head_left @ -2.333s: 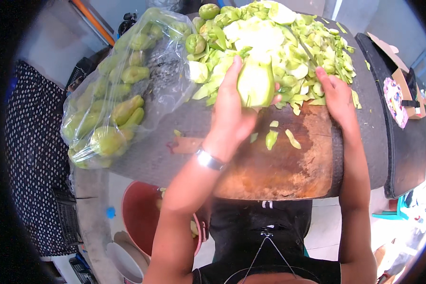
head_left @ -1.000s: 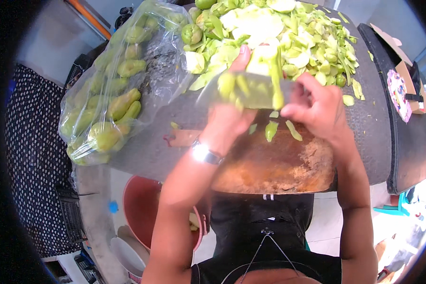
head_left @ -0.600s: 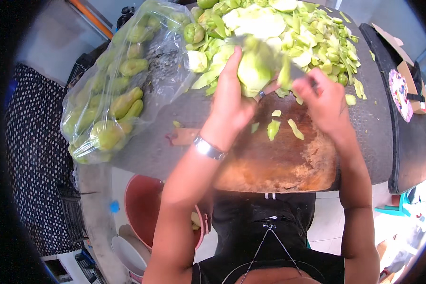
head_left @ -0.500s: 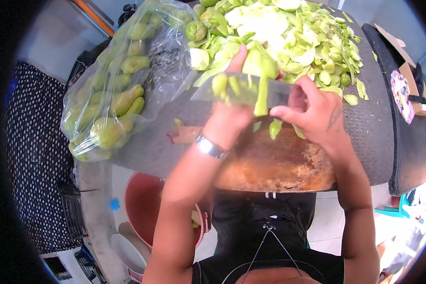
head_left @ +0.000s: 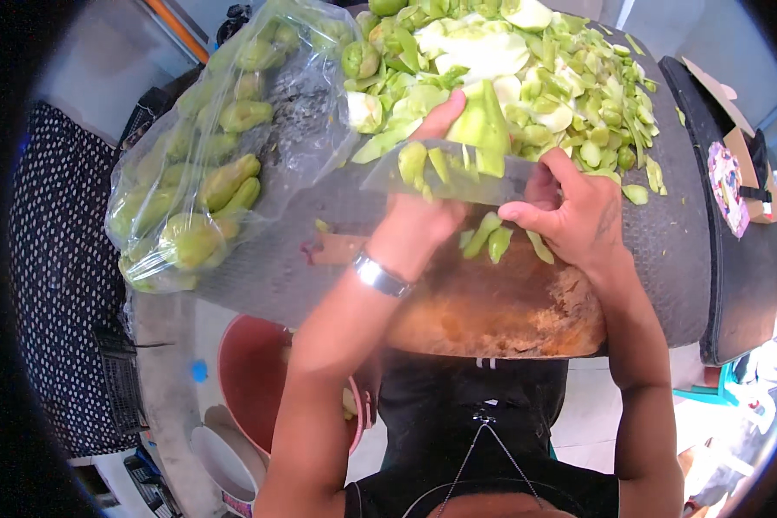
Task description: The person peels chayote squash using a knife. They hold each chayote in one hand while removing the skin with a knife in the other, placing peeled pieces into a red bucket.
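Step in hand, judged from the view: paring the green fruit (head_left: 479, 116), probably mid-way, since pale green flesh showed on it and slivers clung to the blade. Left hand (head_left: 425, 220) grasped the fruit, thumb up along its left side, remaining fingers mostly hidden behind fruit and blade, so their exact placing can't be told. Right hand (head_left: 574, 207) was closed round the handle end of a broad knife (head_left: 514, 180), thumb and forefinger near the blade's base; handle itself covered. Blade ran leftward from the right hand, crossing in front of the left hand, with peel slivers (head_left: 414, 164) stuck to its face. Whether the edge actually bit into the fruit couldn't be made out. Fruit sat just beyond the blade, at the left thumb, up and to the left of the right hand, above the far end of the wooden board (head_left: 509, 315); loose cuttings (head_left: 497, 244) lay on the board beneath the hands. Peel heap (head_left: 578, 108) was just past the fruit; bagged whole fruits (head_left: 190, 242) lay well to the left. Next move, as judged, called for a firm left hold, a shallow blade angle and the left thumb clear of the edge.
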Action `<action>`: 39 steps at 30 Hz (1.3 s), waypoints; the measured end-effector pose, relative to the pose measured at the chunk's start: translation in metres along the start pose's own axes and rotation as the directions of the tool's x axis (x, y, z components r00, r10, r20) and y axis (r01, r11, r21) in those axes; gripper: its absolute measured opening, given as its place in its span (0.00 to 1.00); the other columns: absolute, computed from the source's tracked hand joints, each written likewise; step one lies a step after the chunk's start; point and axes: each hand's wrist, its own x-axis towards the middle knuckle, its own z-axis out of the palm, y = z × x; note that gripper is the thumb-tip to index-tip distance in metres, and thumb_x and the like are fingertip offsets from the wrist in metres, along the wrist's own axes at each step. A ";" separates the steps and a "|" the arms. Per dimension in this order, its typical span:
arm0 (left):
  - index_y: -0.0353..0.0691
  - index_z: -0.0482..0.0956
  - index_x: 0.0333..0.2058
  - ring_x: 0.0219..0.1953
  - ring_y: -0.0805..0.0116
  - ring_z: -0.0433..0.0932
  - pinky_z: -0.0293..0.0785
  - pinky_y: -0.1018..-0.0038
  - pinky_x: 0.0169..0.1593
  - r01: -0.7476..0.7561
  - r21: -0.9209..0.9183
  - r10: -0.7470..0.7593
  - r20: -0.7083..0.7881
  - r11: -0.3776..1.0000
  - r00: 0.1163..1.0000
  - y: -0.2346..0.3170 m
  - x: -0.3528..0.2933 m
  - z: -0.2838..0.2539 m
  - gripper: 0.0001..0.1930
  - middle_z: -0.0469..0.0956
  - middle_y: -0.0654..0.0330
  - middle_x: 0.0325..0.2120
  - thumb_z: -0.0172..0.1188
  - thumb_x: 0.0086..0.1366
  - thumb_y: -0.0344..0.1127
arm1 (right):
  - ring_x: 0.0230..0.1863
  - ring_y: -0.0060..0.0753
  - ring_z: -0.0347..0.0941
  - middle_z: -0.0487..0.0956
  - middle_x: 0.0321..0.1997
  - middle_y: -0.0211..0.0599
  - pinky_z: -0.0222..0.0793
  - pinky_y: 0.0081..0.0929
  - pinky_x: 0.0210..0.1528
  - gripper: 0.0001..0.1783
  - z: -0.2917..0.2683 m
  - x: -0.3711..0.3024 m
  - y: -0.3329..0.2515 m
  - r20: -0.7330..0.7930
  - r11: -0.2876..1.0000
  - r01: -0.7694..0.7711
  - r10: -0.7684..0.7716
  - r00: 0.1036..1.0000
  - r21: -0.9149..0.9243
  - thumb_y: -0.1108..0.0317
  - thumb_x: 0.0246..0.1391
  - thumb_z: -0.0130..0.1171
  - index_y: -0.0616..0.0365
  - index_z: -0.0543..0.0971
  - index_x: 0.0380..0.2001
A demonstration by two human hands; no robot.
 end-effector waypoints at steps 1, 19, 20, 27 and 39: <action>0.38 0.82 0.51 0.44 0.58 0.86 0.84 0.59 0.52 -0.003 0.002 0.003 0.000 1.000 1.000 0.000 0.001 0.000 0.22 0.86 0.53 0.41 0.58 0.74 0.51 | 0.18 0.40 0.79 0.77 0.17 0.29 0.73 0.38 0.24 0.37 -0.002 0.002 0.001 -0.002 1.000 0.002 -0.002 1.000 0.002 0.26 0.45 0.71 0.52 0.77 0.28; 0.42 0.79 0.57 0.45 0.64 0.83 0.82 0.63 0.46 -0.022 0.127 0.021 0.006 0.992 1.000 -0.007 0.002 0.009 0.23 0.83 0.60 0.49 0.52 0.79 0.54 | 0.18 0.37 0.77 0.76 0.17 0.29 0.73 0.32 0.25 0.32 -0.014 0.001 0.002 0.026 0.995 0.094 -0.095 0.995 0.039 0.34 0.48 0.73 0.52 0.75 0.26; 0.40 0.78 0.61 0.52 0.64 0.84 0.81 0.62 0.57 0.066 -0.002 -0.065 0.101 0.998 0.993 -0.002 -0.003 0.007 0.26 0.84 0.56 0.54 0.54 0.77 0.54 | 0.18 0.37 0.77 0.76 0.16 0.28 0.72 0.32 0.23 0.33 -0.011 0.002 -0.002 0.026 0.990 0.131 -0.133 0.991 0.048 0.33 0.46 0.74 0.53 0.75 0.25; 0.39 0.80 0.57 0.51 0.64 0.84 0.82 0.60 0.55 -0.058 0.066 0.056 0.030 0.996 0.998 -0.004 -0.001 0.006 0.23 0.84 0.55 0.51 0.54 0.77 0.52 | 0.19 0.39 0.78 0.77 0.17 0.30 0.72 0.34 0.24 0.32 -0.013 0.007 0.011 -0.018 0.999 0.030 -0.030 0.999 -0.031 0.35 0.47 0.75 0.53 0.75 0.25; 0.43 0.80 0.53 0.43 0.64 0.85 0.80 0.66 0.42 -0.096 0.068 0.097 -0.004 0.993 0.995 -0.007 -0.002 0.010 0.22 0.85 0.58 0.43 0.54 0.77 0.55 | 0.23 0.39 0.80 0.80 0.20 0.35 0.74 0.35 0.30 0.33 -0.018 0.015 0.036 0.033 0.986 -0.155 0.154 0.988 0.053 0.34 0.47 0.74 0.56 0.81 0.31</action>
